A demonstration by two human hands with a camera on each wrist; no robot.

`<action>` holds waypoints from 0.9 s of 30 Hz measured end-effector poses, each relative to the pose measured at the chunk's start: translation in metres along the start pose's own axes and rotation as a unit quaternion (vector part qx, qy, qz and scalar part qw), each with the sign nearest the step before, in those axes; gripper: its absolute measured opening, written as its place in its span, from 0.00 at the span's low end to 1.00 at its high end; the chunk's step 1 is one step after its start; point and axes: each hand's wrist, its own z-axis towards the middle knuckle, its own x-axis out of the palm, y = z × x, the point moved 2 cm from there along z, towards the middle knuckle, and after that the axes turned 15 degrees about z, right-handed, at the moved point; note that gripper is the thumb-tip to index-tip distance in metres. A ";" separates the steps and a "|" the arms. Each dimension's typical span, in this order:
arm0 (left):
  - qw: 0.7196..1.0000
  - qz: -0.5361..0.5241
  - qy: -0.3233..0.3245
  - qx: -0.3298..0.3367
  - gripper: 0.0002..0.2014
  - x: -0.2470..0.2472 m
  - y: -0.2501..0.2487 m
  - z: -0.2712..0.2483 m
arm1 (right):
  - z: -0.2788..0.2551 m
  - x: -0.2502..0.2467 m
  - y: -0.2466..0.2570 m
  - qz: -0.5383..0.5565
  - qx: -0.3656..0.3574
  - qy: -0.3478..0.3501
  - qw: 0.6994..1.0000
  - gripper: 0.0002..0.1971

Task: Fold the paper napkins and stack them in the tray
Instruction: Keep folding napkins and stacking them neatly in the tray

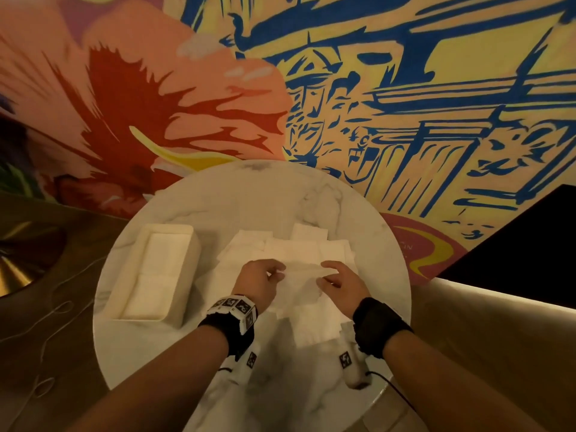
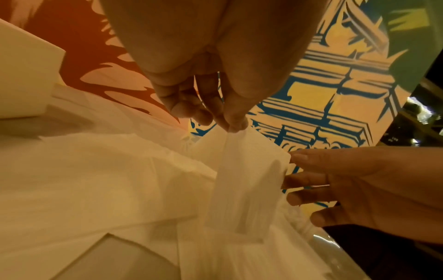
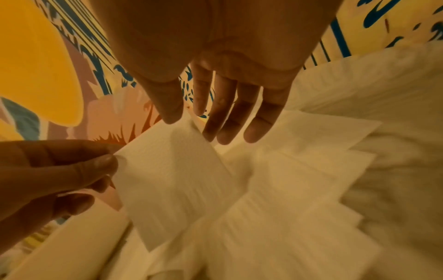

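A white paper napkin (image 1: 300, 272) hangs lifted between my hands above a loose pile of napkins (image 1: 280, 244) on the round marble table (image 1: 249, 194). My left hand (image 1: 268, 275) pinches its corner between thumb and fingertip, plain in the left wrist view (image 2: 233, 125), with the napkin (image 2: 244, 180) drooping below. My right hand (image 1: 335, 275) is spread with straight fingers (image 3: 223, 128) touching the napkin's (image 3: 172, 180) opposite edge without gripping it. The cream tray (image 1: 187, 275) stands left of the hands and holds folded napkins (image 1: 156, 275).
The painted wall (image 1: 405, 88) rises right behind the table. A brown bench surface (image 1: 46, 307) lies left and a padded seat back (image 1: 498, 322) right. More flat napkins (image 1: 314, 325) lie under my wrists near the front edge.
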 end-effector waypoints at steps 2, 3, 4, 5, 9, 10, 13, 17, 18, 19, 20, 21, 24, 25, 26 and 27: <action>1.000 -0.012 -0.021 0.003 0.07 -0.011 0.001 -0.003 | 0.000 0.008 0.013 0.009 -0.035 0.000 0.999 0.16; 0.999 -0.013 -0.030 0.004 0.07 -0.017 0.002 -0.004 | 0.000 0.013 0.020 0.008 -0.052 0.000 0.999 0.13; 0.999 -0.015 -0.038 0.008 0.07 -0.023 0.003 -0.006 | 0.000 0.017 0.027 0.006 -0.066 0.000 0.998 0.11; 0.999 -0.013 -0.045 0.016 0.06 -0.028 0.004 -0.007 | 0.000 0.021 0.034 -0.004 -0.078 -0.001 0.997 0.09; 0.995 0.015 -0.086 0.044 0.06 -0.047 0.010 -0.011 | 0.000 0.034 0.058 -0.065 -0.126 -0.016 0.990 0.03; 0.994 0.010 -0.098 0.046 0.06 -0.051 0.012 -0.012 | -0.001 0.037 0.063 -0.075 -0.136 -0.021 0.988 0.03; 0.993 0.016 -0.104 0.052 0.05 -0.063 0.015 -0.017 | -0.004 0.045 0.074 -0.107 -0.169 -0.026 0.979 0.01; 0.996 0.008 -0.074 0.057 0.07 -0.076 0.014 -0.024 | -0.007 0.058 0.084 -0.099 -0.201 0.004 0.975 0.03; 0.996 0.013 -0.054 0.062 0.10 -0.079 0.014 -0.025 | -0.008 0.062 0.086 -0.089 -0.199 0.018 0.976 0.04; 0.996 0.032 -0.039 0.073 0.11 -0.081 0.013 -0.025 | -0.010 0.066 0.088 -0.083 -0.193 0.032 0.977 0.04; 0.994 0.051 -0.031 0.089 0.11 -0.083 0.012 -0.025 | -0.011 0.070 0.091 -0.082 -0.189 0.044 0.978 0.05; 0.993 0.064 -0.027 0.100 0.10 -0.086 0.011 -0.025 | -0.012 0.073 0.094 -0.081 -0.189 0.052 0.977 0.05; 0.992 0.038 -0.031 0.113 0.10 -0.092 0.010 -0.024 | -0.017 0.080 0.101 -0.053 -0.183 0.060 0.980 0.03; 0.992 0.034 -0.035 0.118 0.10 -0.093 0.011 -0.024 | -0.018 0.081 0.101 -0.045 -0.184 0.057 0.980 0.03; 0.991 0.038 -0.040 0.124 0.10 -0.094 0.010 -0.024 | -0.019 0.082 0.102 -0.039 -0.186 0.055 0.980 0.04; 0.990 0.041 -0.043 0.126 0.09 -0.096 0.010 -0.025 | -0.019 0.082 0.102 -0.035 -0.186 0.051 0.981 0.05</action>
